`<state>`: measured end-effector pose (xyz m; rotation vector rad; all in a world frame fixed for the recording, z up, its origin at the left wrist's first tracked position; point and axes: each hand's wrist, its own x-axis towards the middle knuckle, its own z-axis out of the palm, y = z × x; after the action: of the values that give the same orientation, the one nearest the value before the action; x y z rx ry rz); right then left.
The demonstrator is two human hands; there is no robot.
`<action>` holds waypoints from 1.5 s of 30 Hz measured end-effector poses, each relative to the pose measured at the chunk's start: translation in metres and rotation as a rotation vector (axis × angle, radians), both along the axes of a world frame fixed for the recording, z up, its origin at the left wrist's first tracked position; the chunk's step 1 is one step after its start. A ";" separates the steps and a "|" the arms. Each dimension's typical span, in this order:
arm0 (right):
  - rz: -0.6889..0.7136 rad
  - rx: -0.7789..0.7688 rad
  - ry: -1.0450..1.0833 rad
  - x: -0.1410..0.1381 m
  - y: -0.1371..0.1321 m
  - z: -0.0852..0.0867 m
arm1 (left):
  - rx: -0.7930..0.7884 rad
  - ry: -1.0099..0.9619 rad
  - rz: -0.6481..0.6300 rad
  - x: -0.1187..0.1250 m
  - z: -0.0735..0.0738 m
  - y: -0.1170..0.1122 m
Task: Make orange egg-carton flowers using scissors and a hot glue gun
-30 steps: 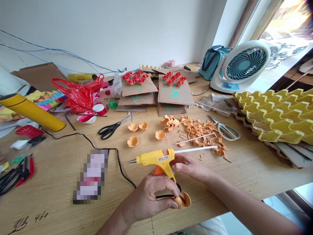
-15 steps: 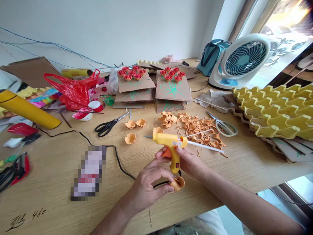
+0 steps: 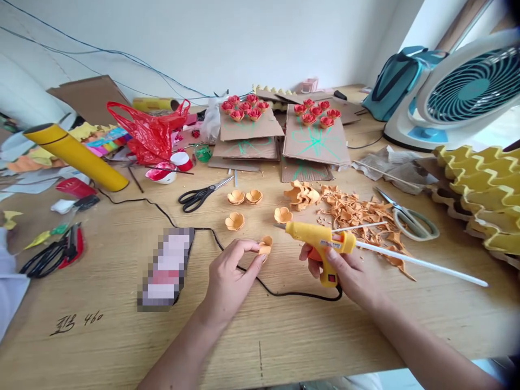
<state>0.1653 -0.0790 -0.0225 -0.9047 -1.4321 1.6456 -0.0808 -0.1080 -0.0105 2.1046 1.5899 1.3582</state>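
Separately held, flower left, glue gun right

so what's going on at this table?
The person's right hand grips a yellow glue gun, a white glue stick jutting from its back. The left hand pinches an orange petal cup between thumb and fingers. More orange cups sit on the table, near a pile of orange scraps. Red flowers stand on cardboard farther back.

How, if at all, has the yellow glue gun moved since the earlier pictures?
Yes: the glue gun, in the right hand, has moved right, farther from the black scissors.
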 end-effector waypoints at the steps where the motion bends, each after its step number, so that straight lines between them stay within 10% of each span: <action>1: 0.025 0.027 -0.051 -0.001 -0.002 0.001 | 0.025 0.024 0.008 0.000 0.000 0.001; 45: 0.000 0.354 -0.523 -0.001 -0.011 -0.018 | 0.148 0.200 0.011 0.001 -0.001 -0.004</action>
<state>0.1641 -0.0900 -0.0401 -1.1713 -1.9937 1.1373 -0.0795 -0.1121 -0.0111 2.3888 1.6202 1.3446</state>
